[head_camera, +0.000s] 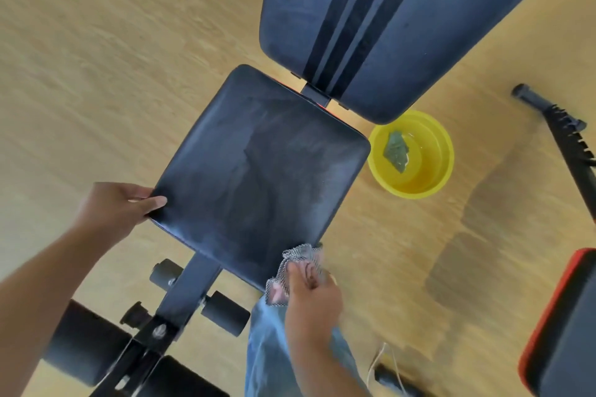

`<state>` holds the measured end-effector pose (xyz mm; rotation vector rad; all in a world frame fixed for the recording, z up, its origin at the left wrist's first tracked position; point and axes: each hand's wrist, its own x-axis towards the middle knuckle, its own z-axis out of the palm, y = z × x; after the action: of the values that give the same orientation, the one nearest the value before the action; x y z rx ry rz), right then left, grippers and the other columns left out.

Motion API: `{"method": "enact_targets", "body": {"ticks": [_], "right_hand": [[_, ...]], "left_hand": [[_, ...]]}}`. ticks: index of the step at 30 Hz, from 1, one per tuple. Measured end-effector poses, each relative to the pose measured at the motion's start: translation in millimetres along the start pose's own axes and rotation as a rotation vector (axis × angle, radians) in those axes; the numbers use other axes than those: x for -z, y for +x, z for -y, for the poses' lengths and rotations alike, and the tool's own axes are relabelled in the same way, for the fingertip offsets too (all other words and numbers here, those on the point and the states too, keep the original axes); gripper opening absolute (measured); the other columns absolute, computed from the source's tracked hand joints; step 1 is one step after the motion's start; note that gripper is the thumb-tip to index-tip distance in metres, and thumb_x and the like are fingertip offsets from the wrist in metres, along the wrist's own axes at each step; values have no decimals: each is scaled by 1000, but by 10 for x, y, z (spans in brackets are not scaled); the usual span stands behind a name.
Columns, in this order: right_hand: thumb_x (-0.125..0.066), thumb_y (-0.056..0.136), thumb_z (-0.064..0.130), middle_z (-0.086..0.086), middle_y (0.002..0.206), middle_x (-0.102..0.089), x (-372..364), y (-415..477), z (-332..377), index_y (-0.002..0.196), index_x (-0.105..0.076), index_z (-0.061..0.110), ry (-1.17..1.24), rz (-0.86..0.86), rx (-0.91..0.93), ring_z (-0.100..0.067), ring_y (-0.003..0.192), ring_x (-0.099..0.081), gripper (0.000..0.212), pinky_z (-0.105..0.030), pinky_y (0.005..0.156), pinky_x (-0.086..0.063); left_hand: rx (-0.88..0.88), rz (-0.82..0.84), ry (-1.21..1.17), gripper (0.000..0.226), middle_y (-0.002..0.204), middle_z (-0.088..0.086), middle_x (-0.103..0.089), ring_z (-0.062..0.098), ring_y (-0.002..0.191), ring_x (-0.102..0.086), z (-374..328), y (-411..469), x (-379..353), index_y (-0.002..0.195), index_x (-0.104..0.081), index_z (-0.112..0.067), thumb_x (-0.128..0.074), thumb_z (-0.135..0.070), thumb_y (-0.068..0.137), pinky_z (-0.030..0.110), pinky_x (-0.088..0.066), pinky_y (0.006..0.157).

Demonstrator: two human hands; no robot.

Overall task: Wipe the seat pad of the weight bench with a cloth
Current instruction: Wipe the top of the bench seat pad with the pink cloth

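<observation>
The dark seat pad (261, 171) of the weight bench fills the middle of the head view, dusty with streaked smears. My left hand (119, 206) grips its near left corner, thumb on top. My right hand (311, 293) holds a bunched grey-and-white checked cloth (301, 256) at the pad's near right corner, the cloth touching the edge. The long back pad (387, 19) lies beyond the seat, across a narrow gap.
A yellow bucket (438, 171) with water and a green cloth (396, 151) stands on the wooden floor right of the seat. Foam rollers (222, 313) and the bench frame (180, 300) are below. Another black and red pad (564, 325) sits at far right, a black bar (561, 129) above it.
</observation>
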<state>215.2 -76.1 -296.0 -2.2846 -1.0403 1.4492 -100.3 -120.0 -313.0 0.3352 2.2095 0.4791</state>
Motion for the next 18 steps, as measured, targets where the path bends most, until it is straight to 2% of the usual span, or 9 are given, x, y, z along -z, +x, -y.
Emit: {"method": "enact_targets", "body": {"ticks": [2, 3, 5, 7, 11, 13, 15, 16, 18], "right_hand": [[-81, 77, 19, 2, 46, -38, 84, 273, 179, 50, -44, 10, -54, 9, 8, -5, 38, -31, 47, -15, 36, -26], [-80, 78, 20, -1, 48, -36, 122, 470, 370, 51, -44, 11, -58, -30, 56, -7, 40, -30, 46, -19, 40, -30], [-75, 85, 19, -4, 53, -41, 180, 830, 803, 56, -53, 8, 61, -123, 146, -8, 44, -33, 37, -22, 47, -34], [-70, 90, 16, -7, 58, -48, 133, 953, 960, 63, -61, 1, 224, -157, 204, -6, 46, -37, 32, -16, 43, -35], [-71, 89, 23, -6, 52, -38, 21, 270, 195, 53, -43, -1, 42, -100, 75, -14, 52, -30, 52, -24, 45, -25], [-78, 82, 25, -6, 49, -48, 81, -155, -262, 52, -54, 1, -165, -20, 69, -24, 52, -39, 45, -25, 48, -31], [-80, 80, 20, -6, 66, -67, 103, -384, -328, 63, -74, 11, -440, 83, 360, -27, 64, -60, 21, -24, 60, -40], [-73, 85, 17, -4, 78, -72, 82, -416, -240, 74, -79, 14, -552, 161, 628, -27, 72, -63, 12, -24, 66, -44], [-62, 87, 11, 0, 89, -75, -53, -408, 9, 87, -81, 13, -693, 266, 1218, -26, 71, -63, 19, -28, 66, -49]], "left_hand": [[-8, -11, 7, 7, 69, -6, -80, 30, 81, -78, -13, -3, -8, 76, -79, -31, -85, -27, 76, 42, -60, 87], [-16, -15, 5, 8, 73, -2, -80, 31, 82, -78, -25, -14, -13, 75, -79, -31, -85, -26, 77, 47, -60, 90], [-34, -17, 18, 10, 81, 5, -80, 33, 86, -77, -39, -15, -30, 74, -77, -32, -84, -26, 78, 52, -59, 92], [-31, -23, 14, 11, 83, 6, -80, 33, 87, -77, -27, 9, -41, 73, -76, -32, -85, -27, 77, 51, -60, 90], [6, -10, -42, 7, 85, 10, -80, 35, 91, -76, -4, 61, -36, 74, -78, -27, -85, -27, 72, 52, -59, 92], [8, -8, -55, 9, 88, 11, -80, 34, 94, -75, -7, 79, -54, 72, -77, -28, -84, -24, 73, 52, -59, 93], [19, -11, -63, 13, 89, 11, -79, 34, 93, -75, 0, 84, -61, 70, -76, -27, -86, -20, 74, 50, -59, 92], [19, -12, -70, 11, 88, 10, -78, 33, 89, -74, -8, 89, -66, 71, -76, -23, -86, -19, 73, 49, -60, 91], [-12, -13, -17, 17, 76, 3, -66, 26, 70, -59, -9, 117, -57, 70, -69, -19, -85, -24, 72, 38, -59, 81]]}}
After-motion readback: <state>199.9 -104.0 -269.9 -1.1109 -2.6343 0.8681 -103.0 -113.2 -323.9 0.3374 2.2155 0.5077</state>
